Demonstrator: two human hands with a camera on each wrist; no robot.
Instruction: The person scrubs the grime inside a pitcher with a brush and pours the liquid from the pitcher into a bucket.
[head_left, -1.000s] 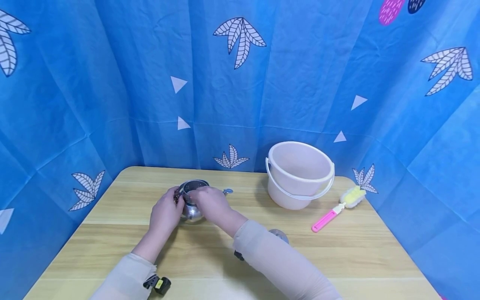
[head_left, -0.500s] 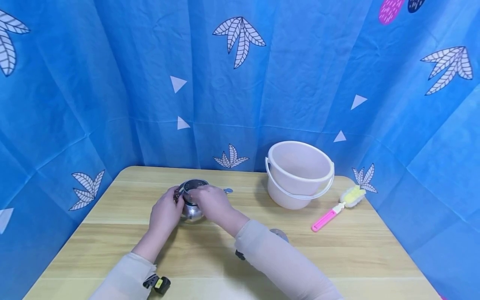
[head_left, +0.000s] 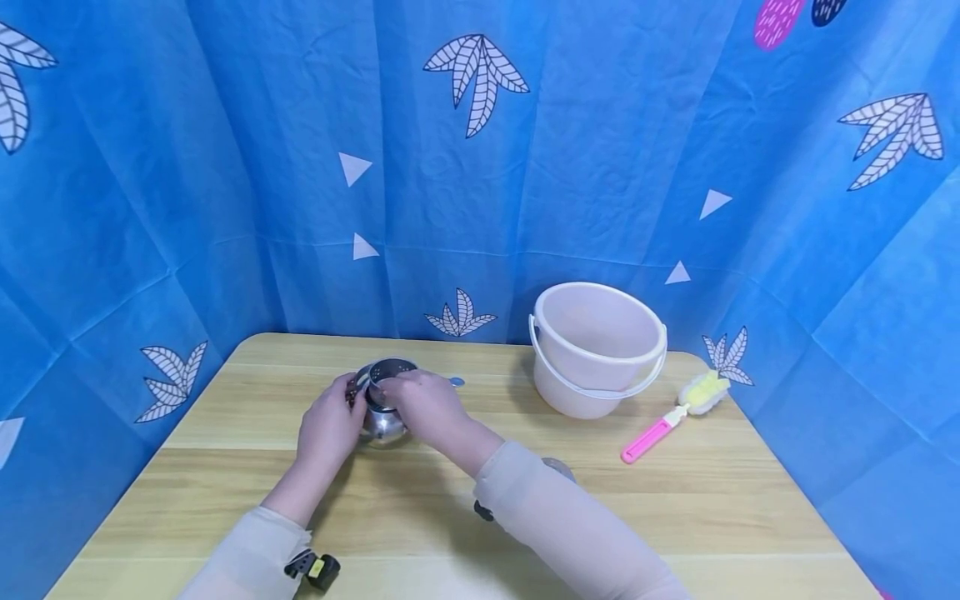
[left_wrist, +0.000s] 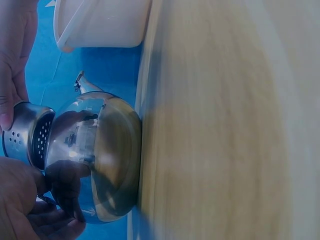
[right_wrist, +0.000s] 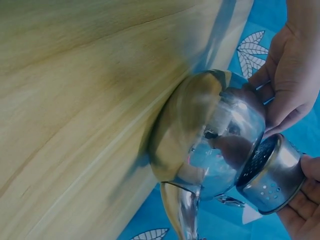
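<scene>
Right sleeve [head_left: 570, 529] shifted slightly toward right edge of table [head_left: 720, 517]; pot [head_left: 384, 427] held in place

Since the earlier frame, the right sleeve and wrist have been drawn a little toward the table's right edge; the bucket [head_left: 600, 333] and the brush [head_left: 675, 418] are left unmoved.

The metal pot is stood upright near the table's back edge, toward the back-left corner. Its left side is gripped by the left hand [head_left: 330, 425], thumb and fingers curled there; the handle is mostly hidden. The spout [right_wrist: 185, 212] is turned toward the right.

The perforated strainer [right_wrist: 274, 177] is pinched by the right hand [head_left: 431, 408] and held tilted over the pot's mouth, perforated base facing the opening. Whether the rim is touched cannot be told.

A round shiny piece [head_left: 558, 468] is partly hidden behind the right sleeve. The white bucket is placed by the back edge, right of the middle, its bail lowered against the front. The pink-handled brush is laid between bucket and right edge, its yellow-and-white head directed toward the back-right corner. A blue printed curtain [head_left: 480, 192] is hung behind the table.
</scene>
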